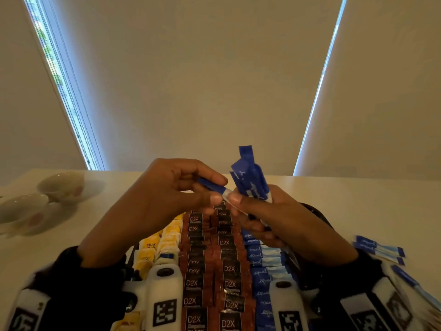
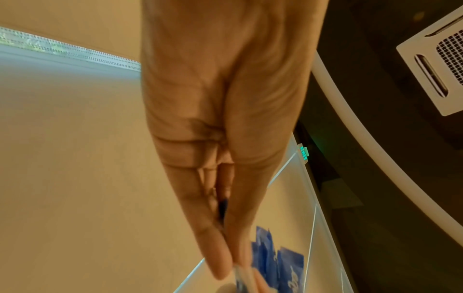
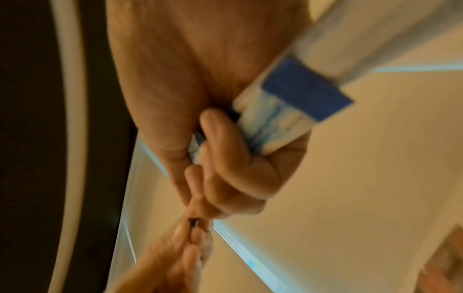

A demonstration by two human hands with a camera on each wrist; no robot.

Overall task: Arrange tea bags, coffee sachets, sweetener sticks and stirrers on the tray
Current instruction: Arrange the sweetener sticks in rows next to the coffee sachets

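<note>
My right hand (image 1: 260,218) grips an upright bundle of blue sweetener sticks (image 1: 250,177) above the far end of the tray; the bundle (image 3: 283,111) shows again in the right wrist view. My left hand (image 1: 191,189) pinches one single blue stick (image 1: 212,185) between thumb and fingers, its white end touching the bundle. Below the hands the tray holds rows: yellow tea bags (image 1: 152,249) on the left, dark D2X coffee sachets (image 1: 210,271) in the middle, blue sweetener sticks (image 1: 265,266) on the right. No stirrers are visible.
Two pale cups (image 1: 43,199) sit on the white table (image 1: 358,206) at the far left. Several loose blue sticks (image 1: 379,249) lie on the table right of the tray. Window blinds fill the background.
</note>
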